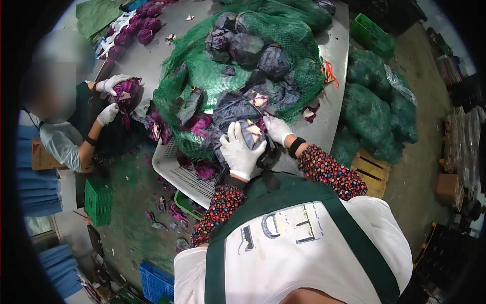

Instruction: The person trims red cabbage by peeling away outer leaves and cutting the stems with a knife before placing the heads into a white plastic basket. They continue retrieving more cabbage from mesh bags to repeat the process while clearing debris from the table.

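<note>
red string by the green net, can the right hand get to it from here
Probably yes: between the right hand and the red string is mostly bare table, with one cabbage scrap there.

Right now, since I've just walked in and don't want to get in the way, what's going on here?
The person's gloved left hand is spread on a dark purple cabbage, and the right hand is at its edge. More cabbages lie on green netting on the metal table. To the left, a co-worker holds another cabbage in both hands. Loose leaves are scattered on the floor.
</note>
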The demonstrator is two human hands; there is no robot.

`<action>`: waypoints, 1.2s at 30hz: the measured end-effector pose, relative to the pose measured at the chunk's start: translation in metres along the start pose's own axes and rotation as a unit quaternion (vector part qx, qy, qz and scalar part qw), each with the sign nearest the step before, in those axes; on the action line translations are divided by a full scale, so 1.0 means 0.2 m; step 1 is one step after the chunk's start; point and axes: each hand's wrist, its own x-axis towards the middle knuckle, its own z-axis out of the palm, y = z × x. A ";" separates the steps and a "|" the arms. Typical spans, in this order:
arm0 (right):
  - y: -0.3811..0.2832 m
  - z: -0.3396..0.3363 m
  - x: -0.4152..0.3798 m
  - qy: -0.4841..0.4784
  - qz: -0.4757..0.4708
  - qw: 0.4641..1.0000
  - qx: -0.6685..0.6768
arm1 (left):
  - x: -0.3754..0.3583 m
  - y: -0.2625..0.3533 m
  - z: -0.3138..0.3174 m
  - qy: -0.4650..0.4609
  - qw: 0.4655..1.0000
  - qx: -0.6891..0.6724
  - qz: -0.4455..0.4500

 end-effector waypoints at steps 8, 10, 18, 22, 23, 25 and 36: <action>0.05 0.07 0.05 0.019 0.161 0.971 0.178 | -0.32 -0.47 0.00 -0.033 0.874 -0.454 -0.169; -0.02 -0.06 0.06 -0.070 0.275 0.896 0.342 | -0.33 -0.50 -0.03 -0.069 0.784 -0.578 -0.216; -0.41 -0.35 0.02 0.010 -0.039 0.992 0.117 | -0.05 -0.29 -0.07 -0.122 0.937 -0.326 -0.021; -0.26 -0.31 0.05 -0.058 -0.012 0.985 0.159 | -0.07 -0.35 -0.03 -0.102 0.941 -0.321 -0.031; -0.24 -0.30 0.04 -0.067 0.004 0.981 0.182 | -0.09 -0.33 -0.02 -0.104 0.941 -0.320 -0.032; -0.24 -0.29 -0.02 -0.090 0.008 0.976 0.198 | -0.13 -0.24 0.01 -0.061 0.954 -0.288 -0.057; -0.15 -0.13 -0.19 0.065 0.121 0.969 0.206 | -0.05 -0.31 0.00 -0.100 0.950 -0.285 -0.079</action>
